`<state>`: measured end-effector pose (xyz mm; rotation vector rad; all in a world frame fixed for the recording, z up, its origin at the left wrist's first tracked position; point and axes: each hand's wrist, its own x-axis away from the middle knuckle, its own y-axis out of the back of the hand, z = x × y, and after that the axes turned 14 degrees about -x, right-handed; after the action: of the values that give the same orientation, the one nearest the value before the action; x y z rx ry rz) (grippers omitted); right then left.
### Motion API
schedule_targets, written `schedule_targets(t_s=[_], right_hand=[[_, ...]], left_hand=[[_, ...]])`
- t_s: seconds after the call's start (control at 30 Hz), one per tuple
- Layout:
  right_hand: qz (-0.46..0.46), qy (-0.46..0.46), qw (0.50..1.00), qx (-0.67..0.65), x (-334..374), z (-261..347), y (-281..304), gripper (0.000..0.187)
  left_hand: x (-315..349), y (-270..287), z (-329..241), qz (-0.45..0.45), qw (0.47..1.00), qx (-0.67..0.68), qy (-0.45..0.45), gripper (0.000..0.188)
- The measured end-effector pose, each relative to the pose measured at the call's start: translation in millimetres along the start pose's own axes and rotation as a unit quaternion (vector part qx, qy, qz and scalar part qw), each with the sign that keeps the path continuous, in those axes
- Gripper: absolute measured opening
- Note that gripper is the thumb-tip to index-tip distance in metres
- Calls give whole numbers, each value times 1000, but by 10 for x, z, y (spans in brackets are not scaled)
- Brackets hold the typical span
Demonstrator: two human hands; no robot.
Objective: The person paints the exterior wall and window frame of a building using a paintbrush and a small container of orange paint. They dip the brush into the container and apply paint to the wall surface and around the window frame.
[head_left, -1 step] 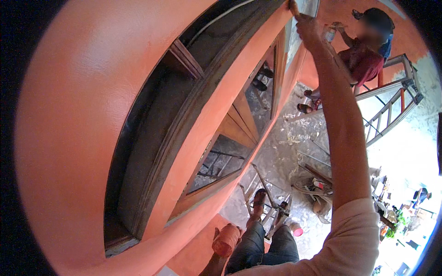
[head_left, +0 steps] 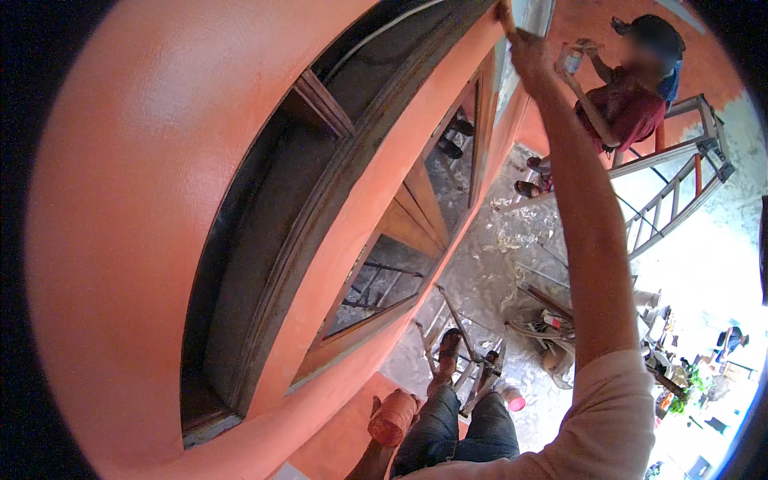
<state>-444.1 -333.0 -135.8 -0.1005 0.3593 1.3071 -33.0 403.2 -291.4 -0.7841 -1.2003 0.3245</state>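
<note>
My right arm stretches up to the top of the view, and my right hand [head_left: 530, 54] is closed around a paintbrush [head_left: 507, 18]. The brush's tip reaches the orange-painted wall beside the upper corner of a window opening; its bristles are hard to make out. Low in the view, my left hand [head_left: 376, 406] is wrapped round a paint-smeared orange cup [head_left: 393, 419]. That cup sits left of my knees, and most of the left-hand fingers are hidden behind it.
A dark window frame [head_left: 296, 216] crosses the orange wall [head_left: 128, 216]. Below my feet stands a ladder [head_left: 448, 308], with a pink-topped bucket [head_left: 514, 398] beside it. At the upper right, a person in a red shirt [head_left: 632, 108] is on another ladder [head_left: 672, 152]. Boards [head_left: 552, 304] lie on the stained floor.
My right hand and the brush have shifted slightly left along the wall. The other person's arm has also moved. My left hand and the cup stay put.
</note>
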Motion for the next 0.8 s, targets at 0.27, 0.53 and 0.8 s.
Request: schedule_targets(t_s=[0.27, 0.53, 0.8], right_hand=[[76, -64, 994, -40, 2772, 744, -209, 34], [-86, 17, 995, -46, 1087, -182, 183, 25], [-69, 118, 976, 169, -592, -804, 33, 38]], left_hand=[[-173, -203, 35, 72, 997, -22, 6, 80], [-132, -157, 107, -29, 998, -57, -25, 82], [39, 47, 132, -15, 998, -39, -54, 79]])
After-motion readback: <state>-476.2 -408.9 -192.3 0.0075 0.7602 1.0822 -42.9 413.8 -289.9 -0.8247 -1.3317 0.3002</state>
